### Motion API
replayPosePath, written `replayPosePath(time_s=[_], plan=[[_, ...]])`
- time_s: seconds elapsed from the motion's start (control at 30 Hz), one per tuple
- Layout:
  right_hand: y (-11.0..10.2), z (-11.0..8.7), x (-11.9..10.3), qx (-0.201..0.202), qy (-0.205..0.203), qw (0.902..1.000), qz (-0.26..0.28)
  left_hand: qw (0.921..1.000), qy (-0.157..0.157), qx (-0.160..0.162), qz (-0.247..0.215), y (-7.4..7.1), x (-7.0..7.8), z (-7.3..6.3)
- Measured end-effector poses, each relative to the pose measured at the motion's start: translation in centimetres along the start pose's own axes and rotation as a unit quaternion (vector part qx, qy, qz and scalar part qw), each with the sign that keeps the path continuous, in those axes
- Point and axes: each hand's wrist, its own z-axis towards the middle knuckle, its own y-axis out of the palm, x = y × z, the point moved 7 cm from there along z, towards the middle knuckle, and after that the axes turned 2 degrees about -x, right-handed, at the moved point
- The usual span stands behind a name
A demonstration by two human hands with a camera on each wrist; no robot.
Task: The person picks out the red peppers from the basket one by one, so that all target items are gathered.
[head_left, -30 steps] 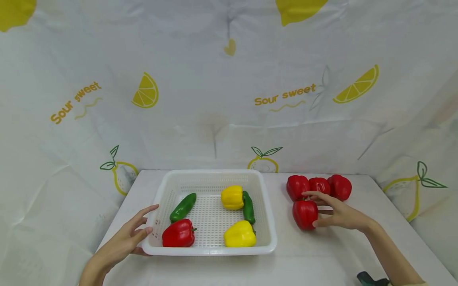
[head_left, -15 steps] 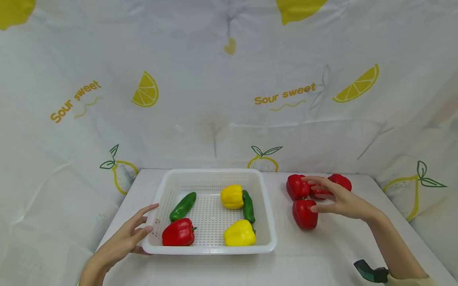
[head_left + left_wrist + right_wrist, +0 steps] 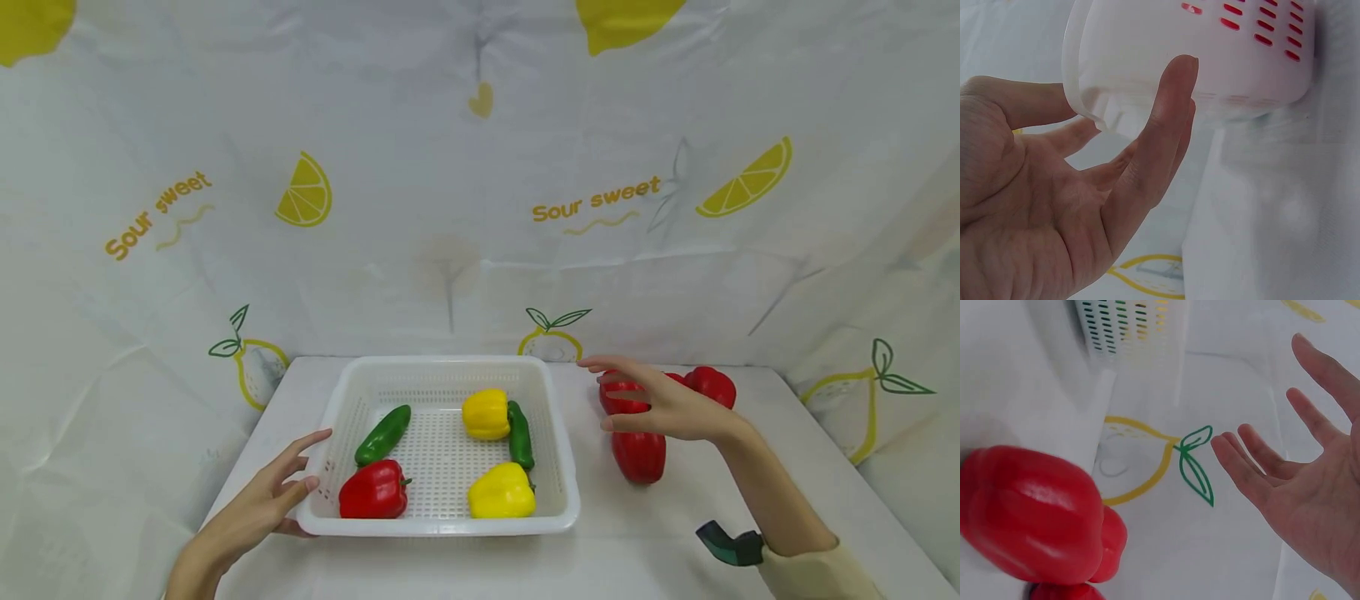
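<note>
My left hand point(image 3: 258, 504) is at the left side of a white perforated plastic basket point(image 3: 442, 527), its thumb and forefinger at the rim. In the left wrist view the other fingers point(image 3: 1166, 119) extend, relaxed, along the basket's outer wall. A red bell pepper point(image 3: 373, 490), two yellow bell peppers point(image 3: 486, 414) and two long green peppers point(image 3: 384, 435) lie in the basket. My right hand point(image 3: 667, 404), fingers spread and holding nothing, hovers over red bell peppers point(image 3: 639, 457) on the table; it partly hides them. The right wrist view shows its bare palm, apart from a red bell pepper point(image 3: 1035, 515).
The white table point(image 3: 600, 558) runs in front of and to the right of the basket. A white curtain point(image 3: 420, 275) with lemon prints hangs behind and at both sides. A dark device point(image 3: 731, 546) sits at my right wrist.
My right hand has drawn off the nearest red bell pepper, rising and moving left toward the basket with nothing in it. The left hand, basket and peppers have stayed put.
</note>
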Motion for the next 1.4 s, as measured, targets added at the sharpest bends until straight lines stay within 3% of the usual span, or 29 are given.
replayPosePath(time_s=[0.2, 0.43, 0.67, 1.4], plan=[[1.4, 2.3, -2.0, -0.02, -0.035, 0.9992, -0.009, 0.9999, 0.009, -0.008, -0.006, 0.1, 0.0, 0.0], [2.8, 4.4, -4.1, -0.055, -0.063, 0.9962, 0.024, 1.0, 0.003, -0.004, -0.008, 0.1, -0.1, 0.0], [5.0, 6.8, -5.9, -0.099, -0.071, 0.991, 0.057, 1.0, 0.004, -0.004, -0.004, 0.0, -0.2, -0.1], [11.1, 13.5, -10.2, -0.201, -0.089, 0.9741, 0.052, 1.0, -0.005, 0.004, -0.002, 0.0, -0.1, 0.0]])
